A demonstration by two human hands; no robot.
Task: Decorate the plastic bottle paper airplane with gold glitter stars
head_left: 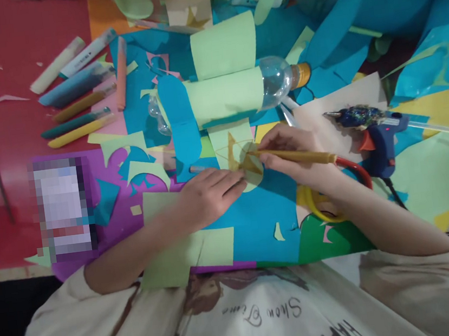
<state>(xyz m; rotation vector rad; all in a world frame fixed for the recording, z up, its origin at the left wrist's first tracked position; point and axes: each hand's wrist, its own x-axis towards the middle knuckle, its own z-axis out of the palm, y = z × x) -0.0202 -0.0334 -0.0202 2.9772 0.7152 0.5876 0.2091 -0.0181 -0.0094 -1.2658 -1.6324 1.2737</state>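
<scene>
My right hand (292, 154) is closed round a mustard-coloured marker (305, 156), its tip touching a light green paper piece (255, 179) with a rounded end. A mustard-coloured star shape (232, 153) shows on that paper, partly covered by my fingers. My left hand (211, 194) lies over the paper's left side, fingers stretched out and fingertips pressing near the star. Just beyond lies a clear plastic bottle (277, 81) on its side, wrapped in light green paper (226, 94) with a blue paper strip (180, 119) across it.
Several markers (75, 85) lie at the upper left, above a phone (63, 204). On the right are a blue glue gun (382, 140) and scissors (308, 201) with yellow and red handles, partly under my right forearm. Paper scraps (147, 174) are scattered over blue sheets (254, 213).
</scene>
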